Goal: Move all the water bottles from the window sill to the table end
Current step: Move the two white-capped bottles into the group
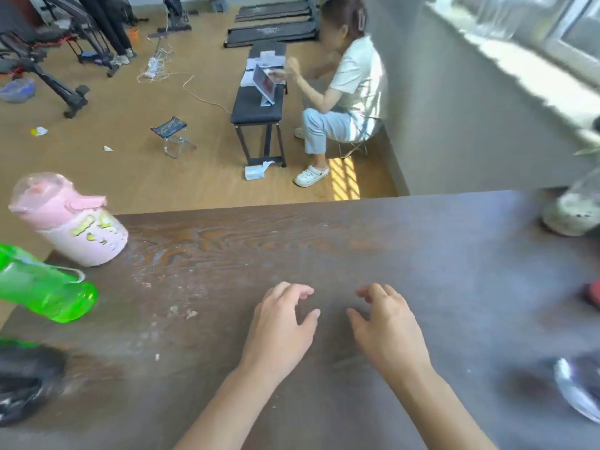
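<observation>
A pink water bottle point(69, 219) with yellow stickers stands at the far left corner of the dark wooden table point(324, 254). Just in front of it, at the left edge, is a bright green bottle point(45, 287). My left hand point(281, 326) and my right hand point(386, 326) hover side by side over the middle of the table, fingers curled and apart, holding nothing. The window sill point(526, 63) runs along the upper right, with blurred clear bottles point(493, 17) standing on it.
A blurred pale container point(574, 209) sits at the table's far right, a red thing point(592, 295) and a silvery object point(574, 388) at the right edge, a dark object point(26, 381) at the left. Beyond the table a person point(344, 89) sits at a black bench point(259, 102).
</observation>
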Available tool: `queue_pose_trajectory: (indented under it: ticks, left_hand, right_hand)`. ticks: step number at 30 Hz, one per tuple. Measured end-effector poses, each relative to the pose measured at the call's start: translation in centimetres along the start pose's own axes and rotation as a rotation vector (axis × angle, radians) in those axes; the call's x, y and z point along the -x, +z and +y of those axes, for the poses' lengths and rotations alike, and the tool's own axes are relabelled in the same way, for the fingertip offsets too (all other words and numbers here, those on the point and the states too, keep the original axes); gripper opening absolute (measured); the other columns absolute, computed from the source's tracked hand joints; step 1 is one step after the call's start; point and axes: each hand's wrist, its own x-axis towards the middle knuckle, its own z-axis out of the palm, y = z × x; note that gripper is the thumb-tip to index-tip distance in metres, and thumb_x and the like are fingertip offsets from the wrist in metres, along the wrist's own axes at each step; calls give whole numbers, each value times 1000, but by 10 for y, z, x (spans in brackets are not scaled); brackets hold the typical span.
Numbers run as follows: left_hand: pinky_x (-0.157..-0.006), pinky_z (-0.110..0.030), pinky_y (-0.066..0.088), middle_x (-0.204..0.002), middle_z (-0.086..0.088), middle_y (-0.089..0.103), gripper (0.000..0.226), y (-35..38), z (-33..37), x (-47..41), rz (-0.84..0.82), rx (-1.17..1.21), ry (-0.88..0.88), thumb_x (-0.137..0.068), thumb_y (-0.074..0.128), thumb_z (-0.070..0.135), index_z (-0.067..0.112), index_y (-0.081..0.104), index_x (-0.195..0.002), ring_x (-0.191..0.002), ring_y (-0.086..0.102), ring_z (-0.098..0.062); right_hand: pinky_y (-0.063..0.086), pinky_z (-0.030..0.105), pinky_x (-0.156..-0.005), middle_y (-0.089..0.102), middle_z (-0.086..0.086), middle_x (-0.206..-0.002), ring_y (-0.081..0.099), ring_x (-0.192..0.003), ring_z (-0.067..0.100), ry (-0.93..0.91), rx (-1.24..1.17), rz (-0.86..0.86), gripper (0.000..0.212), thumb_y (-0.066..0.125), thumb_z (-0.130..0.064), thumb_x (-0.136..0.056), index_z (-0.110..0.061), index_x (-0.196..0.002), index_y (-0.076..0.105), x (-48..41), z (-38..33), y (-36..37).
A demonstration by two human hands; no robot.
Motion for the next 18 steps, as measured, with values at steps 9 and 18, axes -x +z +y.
queue_pose_trajectory:
  ticks: [9, 18]
  left_hand:
    - [-104, -32, 50, -117, 9, 67, 36, 112, 137, -30, -316, 51, 357, -90, 76, 31, 24, 72, -125, -114, 63, -12]
    - [-102, -9, 37, -138, 9, 59, 70, 178, 215, 23, -661, 184, 533, -81, 81, 22, 25, 55, -146, -117, 56, 2]
  right_hand:
    - [52, 38, -85, 62, -2, -120, 59, -115, 21, 341, -89, 223, 28, 63, -23, -91, -17, -118, 61, 49, 110, -62]
    - [52, 38, -85, 68, -4, -99, 64, -97, 17, 551, -298, 429, 17, 62, -14, -90, -21, -105, 66, 131, 160, -69]
